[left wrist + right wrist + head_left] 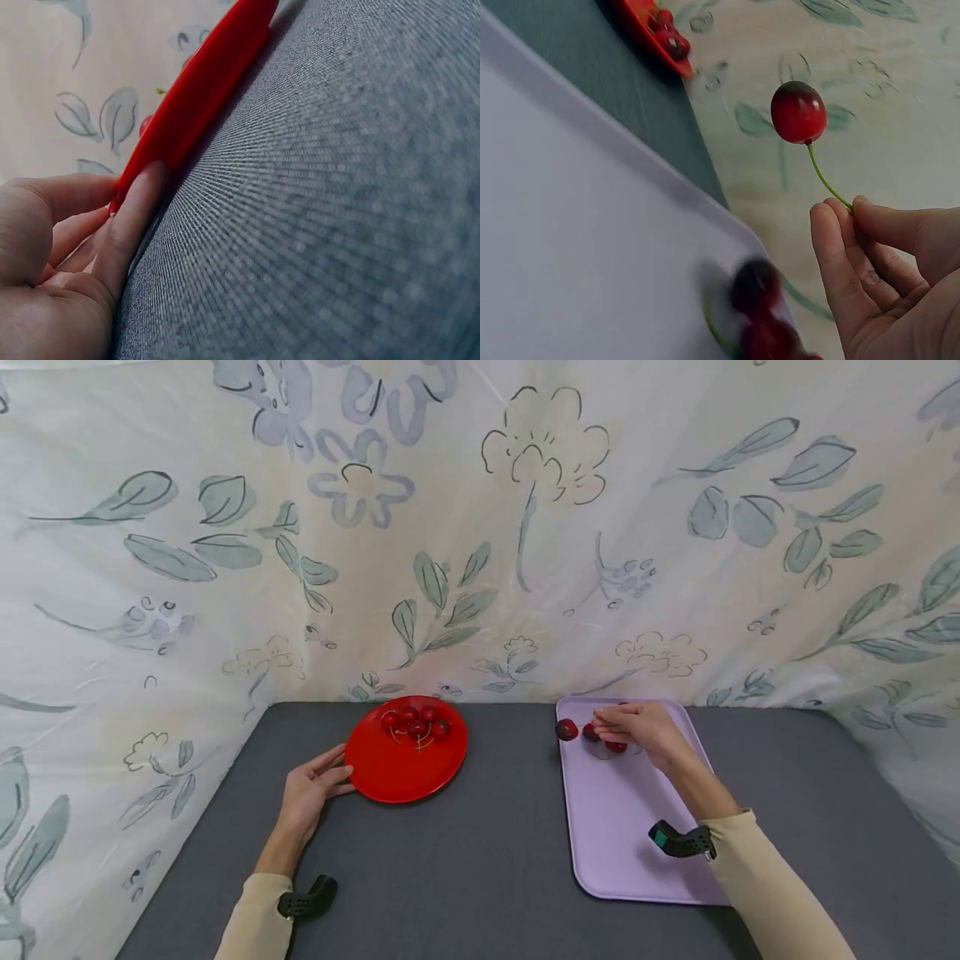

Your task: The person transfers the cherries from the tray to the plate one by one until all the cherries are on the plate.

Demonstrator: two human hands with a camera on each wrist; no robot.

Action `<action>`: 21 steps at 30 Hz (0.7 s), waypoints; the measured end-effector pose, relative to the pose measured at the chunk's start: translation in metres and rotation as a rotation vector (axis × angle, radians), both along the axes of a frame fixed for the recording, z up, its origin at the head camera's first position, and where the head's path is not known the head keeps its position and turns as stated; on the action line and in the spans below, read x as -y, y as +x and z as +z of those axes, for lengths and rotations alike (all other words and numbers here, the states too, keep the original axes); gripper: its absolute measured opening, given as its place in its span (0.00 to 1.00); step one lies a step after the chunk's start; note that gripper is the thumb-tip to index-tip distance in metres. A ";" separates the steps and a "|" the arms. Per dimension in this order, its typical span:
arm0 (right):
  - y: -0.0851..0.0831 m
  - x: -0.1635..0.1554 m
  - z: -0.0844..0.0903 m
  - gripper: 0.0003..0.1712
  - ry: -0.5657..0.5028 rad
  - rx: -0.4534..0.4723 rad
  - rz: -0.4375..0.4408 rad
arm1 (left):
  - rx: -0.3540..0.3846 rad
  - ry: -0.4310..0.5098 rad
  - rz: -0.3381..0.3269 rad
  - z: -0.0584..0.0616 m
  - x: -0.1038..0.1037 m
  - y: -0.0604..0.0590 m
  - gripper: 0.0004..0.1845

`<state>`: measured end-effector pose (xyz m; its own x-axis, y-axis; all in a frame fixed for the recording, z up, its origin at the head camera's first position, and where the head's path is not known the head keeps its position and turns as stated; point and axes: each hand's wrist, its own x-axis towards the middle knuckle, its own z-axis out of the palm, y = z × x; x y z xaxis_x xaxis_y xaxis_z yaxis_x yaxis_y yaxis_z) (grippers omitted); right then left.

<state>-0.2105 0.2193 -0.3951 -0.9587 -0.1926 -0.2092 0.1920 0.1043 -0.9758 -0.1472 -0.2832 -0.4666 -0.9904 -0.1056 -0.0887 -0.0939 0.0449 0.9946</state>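
My right hand [637, 731] pinches one cherry [798, 112] by its thin green stem, the fruit dangling just past the far left corner of the lilac tray [622, 827], where a few more cherries [761, 315] lie. My left hand [309, 793] rests open, fingers straight against the near left edge of the red plate [397, 768], which holds its own small heap at the bench's [487, 843] far edge. I judge the stem a poor handle: it could snap or slip, and the cherry would roll off the bench. A nudge from my left fingers might slide the plate. No writing or label shows anywhere.
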 end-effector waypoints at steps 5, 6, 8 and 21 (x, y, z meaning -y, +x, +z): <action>-0.005 0.032 -0.005 0.26 -0.066 0.042 0.017 | -0.004 0.004 -0.010 0.000 0.001 0.000 0.30; -0.005 0.039 -0.006 0.26 -0.072 0.040 0.023 | -0.004 0.002 -0.010 0.000 0.001 0.000 0.30; -0.006 0.053 -0.006 0.27 -0.079 0.038 0.036 | -0.003 0.000 -0.007 0.000 0.002 0.001 0.30; -0.020 0.138 -0.020 0.23 -0.186 0.078 0.003 | -0.013 0.004 -0.019 -0.003 0.002 0.000 0.30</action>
<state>-0.2300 0.0816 -0.4154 -0.9403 -0.2381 -0.2433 0.2677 -0.0757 -0.9605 -0.1477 -0.2853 -0.4695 -0.9933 -0.0869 -0.0761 -0.0800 0.0427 0.9959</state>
